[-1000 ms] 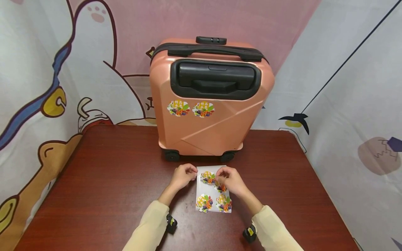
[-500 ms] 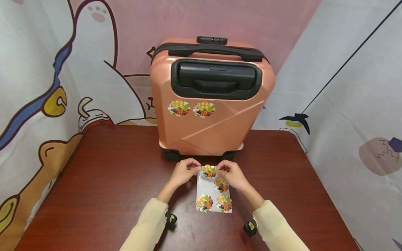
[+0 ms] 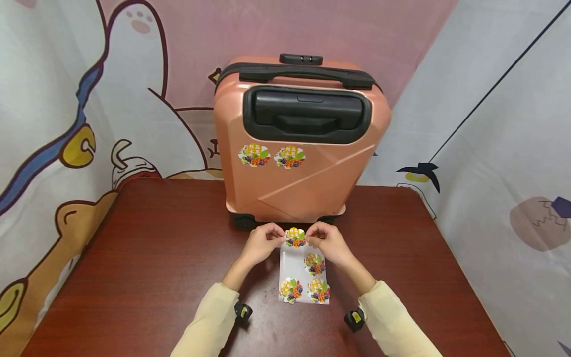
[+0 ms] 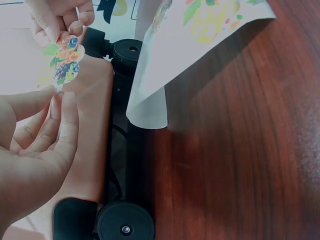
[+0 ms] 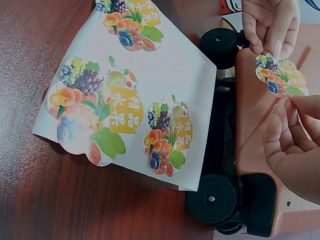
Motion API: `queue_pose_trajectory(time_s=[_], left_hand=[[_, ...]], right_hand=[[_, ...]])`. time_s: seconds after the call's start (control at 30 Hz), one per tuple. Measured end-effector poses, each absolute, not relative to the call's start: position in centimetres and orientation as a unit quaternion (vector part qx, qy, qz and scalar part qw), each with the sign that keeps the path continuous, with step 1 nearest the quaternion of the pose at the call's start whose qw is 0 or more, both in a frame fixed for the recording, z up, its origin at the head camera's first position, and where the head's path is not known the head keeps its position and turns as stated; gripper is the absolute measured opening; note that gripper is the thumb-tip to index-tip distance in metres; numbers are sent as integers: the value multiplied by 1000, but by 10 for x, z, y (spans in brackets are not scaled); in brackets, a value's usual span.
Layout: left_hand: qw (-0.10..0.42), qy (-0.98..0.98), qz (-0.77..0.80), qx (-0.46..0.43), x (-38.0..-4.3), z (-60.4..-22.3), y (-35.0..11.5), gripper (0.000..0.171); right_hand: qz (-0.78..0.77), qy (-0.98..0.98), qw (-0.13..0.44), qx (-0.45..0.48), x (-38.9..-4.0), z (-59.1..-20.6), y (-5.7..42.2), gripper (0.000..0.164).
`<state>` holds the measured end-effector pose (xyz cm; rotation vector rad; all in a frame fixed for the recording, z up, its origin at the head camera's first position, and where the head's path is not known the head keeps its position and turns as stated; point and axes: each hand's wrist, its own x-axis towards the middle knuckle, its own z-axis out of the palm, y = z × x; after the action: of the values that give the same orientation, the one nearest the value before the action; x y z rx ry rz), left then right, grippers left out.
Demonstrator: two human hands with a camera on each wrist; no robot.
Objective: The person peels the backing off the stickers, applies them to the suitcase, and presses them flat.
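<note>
A fruit-print sticker (image 3: 295,237) with a scalloped outline is stretched between both hands, lifted off its white backing sheet (image 3: 292,263). My left hand (image 3: 263,244) pinches one side edge between thumb and fingers, as the left wrist view also shows. On the opposite edge my right hand (image 3: 331,244) pinches likewise; in the right wrist view the sticker (image 5: 280,77) hangs apart from the sheet. Three more stickers stay on the sheet, one of them a fruit sticker (image 5: 87,112) near its corner. Beyond the hands stands a peach suitcase (image 3: 303,183) bearing two matching stickers, left (image 3: 254,154) and right (image 3: 290,157).
The suitcase's black wheels (image 3: 244,221) rest on the reddish-brown table (image 3: 156,263), just behind the sheet. A black handle recess (image 3: 308,115) lies above the suitcase stickers. Cartoon-printed cloth (image 3: 482,124) hangs behind and at both sides.
The sticker has come up off the sheet and moved toward the suitcase. My left hand, earlier beside the sheet, now pinches its left edge; both hands have shifted slightly forward.
</note>
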<state>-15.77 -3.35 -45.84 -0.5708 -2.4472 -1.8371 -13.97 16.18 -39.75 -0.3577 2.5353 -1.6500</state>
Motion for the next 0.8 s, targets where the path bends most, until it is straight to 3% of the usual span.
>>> queue_pose_trajectory(time_s=[0.27, 0.8], left_hand=[[6, -810, -571, -133, -156, -446, -32, 5], [66, -798, -585, -127, -157, -417, -41, 4]], right_hand=[[-546, 828, 39, -120, -140, -395, 159, 5], [-560, 819, -22, -125, -159, -400, 149, 13]])
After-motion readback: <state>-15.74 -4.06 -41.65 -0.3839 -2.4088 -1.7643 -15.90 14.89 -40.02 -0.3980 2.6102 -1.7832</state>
